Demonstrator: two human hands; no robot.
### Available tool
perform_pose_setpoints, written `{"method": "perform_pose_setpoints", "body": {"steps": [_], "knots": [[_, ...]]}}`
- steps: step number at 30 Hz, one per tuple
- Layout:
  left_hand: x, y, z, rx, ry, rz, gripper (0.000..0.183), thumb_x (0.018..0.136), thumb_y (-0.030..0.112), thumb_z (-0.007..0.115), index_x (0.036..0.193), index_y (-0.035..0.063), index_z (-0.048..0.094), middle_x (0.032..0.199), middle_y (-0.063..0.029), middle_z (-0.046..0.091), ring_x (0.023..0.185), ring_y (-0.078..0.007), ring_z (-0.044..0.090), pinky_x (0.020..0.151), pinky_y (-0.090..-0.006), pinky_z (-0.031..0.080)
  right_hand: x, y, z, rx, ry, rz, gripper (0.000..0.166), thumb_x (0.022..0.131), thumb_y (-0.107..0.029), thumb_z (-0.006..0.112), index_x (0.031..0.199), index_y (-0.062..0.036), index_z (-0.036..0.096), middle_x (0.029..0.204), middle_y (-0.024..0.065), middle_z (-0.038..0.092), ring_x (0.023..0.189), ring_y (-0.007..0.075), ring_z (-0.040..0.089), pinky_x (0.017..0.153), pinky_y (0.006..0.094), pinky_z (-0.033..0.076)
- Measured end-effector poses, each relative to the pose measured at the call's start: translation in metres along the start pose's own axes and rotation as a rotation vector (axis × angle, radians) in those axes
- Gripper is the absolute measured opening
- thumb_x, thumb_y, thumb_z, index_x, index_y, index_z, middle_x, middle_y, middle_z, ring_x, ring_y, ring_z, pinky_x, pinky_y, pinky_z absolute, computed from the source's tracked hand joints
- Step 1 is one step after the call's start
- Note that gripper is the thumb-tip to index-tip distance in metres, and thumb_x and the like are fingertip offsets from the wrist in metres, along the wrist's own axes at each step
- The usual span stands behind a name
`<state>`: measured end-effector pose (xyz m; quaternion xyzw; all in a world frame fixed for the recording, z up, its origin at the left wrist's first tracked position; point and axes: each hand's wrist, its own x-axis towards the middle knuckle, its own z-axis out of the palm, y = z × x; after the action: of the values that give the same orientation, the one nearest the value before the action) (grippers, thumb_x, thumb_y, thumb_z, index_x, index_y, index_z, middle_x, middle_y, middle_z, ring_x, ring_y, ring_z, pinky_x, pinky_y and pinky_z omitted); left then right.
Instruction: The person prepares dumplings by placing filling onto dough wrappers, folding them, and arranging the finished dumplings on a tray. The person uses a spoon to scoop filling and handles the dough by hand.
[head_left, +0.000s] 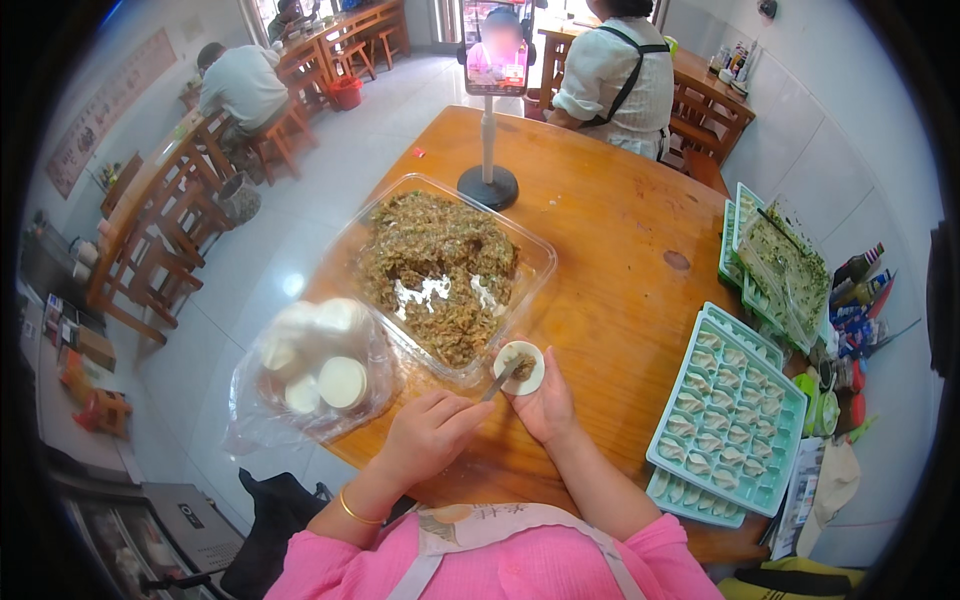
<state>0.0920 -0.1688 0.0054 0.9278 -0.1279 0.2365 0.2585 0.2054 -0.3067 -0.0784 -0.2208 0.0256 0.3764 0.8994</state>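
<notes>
My left hand (431, 435), with a gold bangle at its wrist, grips a narrow metal spreader (496, 385). Its tip rests in a small dab of meat filling (524, 365) on a round dumpling wrapper (529, 385). That wrapper lies in my right hand (549, 409), held between the palm and fingers. Just beyond both hands stands a clear plastic tub (546, 259) of minced filling (442, 247), with bare whitish patches in the middle. To the left, an open plastic bag (251, 405) holds stacks of round wrappers (343, 382).
Mint-green compartment trays (784, 427) of folded dumplings are stacked at the table's right. Behind them stands a tub of green filling (787, 274) beside bottles and jars. A phone on a stand (487, 150) rises beyond the meat tub. An aproned person (619, 82) is across the table.
</notes>
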Motion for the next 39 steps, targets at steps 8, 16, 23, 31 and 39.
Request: {"method": "perform_pose_setpoints", "body": {"steps": [8, 16, 23, 31, 39], "knots": [[-0.001, -0.001, 0.002, 0.050, 0.005, 0.076, 0.029, 0.066, 0.003, 0.061, 0.095, 0.0072, 0.061, 0.075, -0.0040, 0.057, 0.066, -0.0195, 0.054, 0.056, -0.0293, 0.045, 0.000, 0.001, 0.000, 0.015, 0.003, 0.022, 0.046, 0.093, -0.039, 0.027, 0.121, -0.0059, 0.041, 0.120, 0.0108, 0.047, 0.112, 0.0258, 0.045, 0.094, 0.0384, 0.038], [0.000, 0.002, -0.001, -0.065, 0.019, 0.052, 0.031, 0.066, 0.001, 0.062, 0.096, 0.0072, 0.060, 0.077, -0.0054, 0.058, 0.066, -0.0221, 0.054, 0.057, -0.0301, 0.045, 0.000, 0.000, -0.002, -0.005, 0.015, 0.025, 0.047, 0.094, -0.039, 0.024, 0.124, -0.0045, 0.036, 0.125, 0.0131, 0.043, 0.116, 0.0269, 0.042, 0.096, 0.0383, 0.036], [-0.003, 0.003, -0.005, -0.072, 0.062, 0.050, 0.029, 0.067, 0.002, 0.063, 0.095, 0.0069, 0.060, 0.072, -0.0052, 0.057, 0.064, -0.0221, 0.054, 0.056, -0.0296, 0.044, 0.000, 0.000, 0.000, -0.003, 0.007, 0.018, 0.047, 0.093, -0.040, 0.028, 0.121, -0.0052, 0.041, 0.121, 0.0110, 0.047, 0.114, 0.0263, 0.044, 0.096, 0.0391, 0.037], [-0.006, -0.005, -0.014, 0.011, 0.135, -0.035, 0.026, 0.069, 0.004, 0.063, 0.095, 0.0074, 0.061, 0.075, -0.0059, 0.057, 0.066, -0.0230, 0.053, 0.057, -0.0308, 0.044, 0.003, 0.001, -0.009, 0.013, -0.025, 0.030, 0.046, 0.094, -0.037, 0.025, 0.124, -0.0039, 0.037, 0.126, 0.0150, 0.042, 0.117, 0.0279, 0.041, 0.097, 0.0389, 0.035], [-0.004, -0.046, -0.013, 0.240, 0.003, -0.115, 0.028, 0.069, 0.012, 0.065, 0.096, 0.0115, 0.061, 0.088, -0.0052, 0.054, 0.083, -0.0230, 0.050, 0.070, -0.0323, 0.043, -0.003, 0.000, 0.000, -0.040, -0.001, 0.041, 0.042, 0.093, -0.036, 0.031, 0.120, -0.0056, 0.041, 0.122, 0.0132, 0.046, 0.114, 0.0280, 0.043, 0.093, 0.0420, 0.039]]}}
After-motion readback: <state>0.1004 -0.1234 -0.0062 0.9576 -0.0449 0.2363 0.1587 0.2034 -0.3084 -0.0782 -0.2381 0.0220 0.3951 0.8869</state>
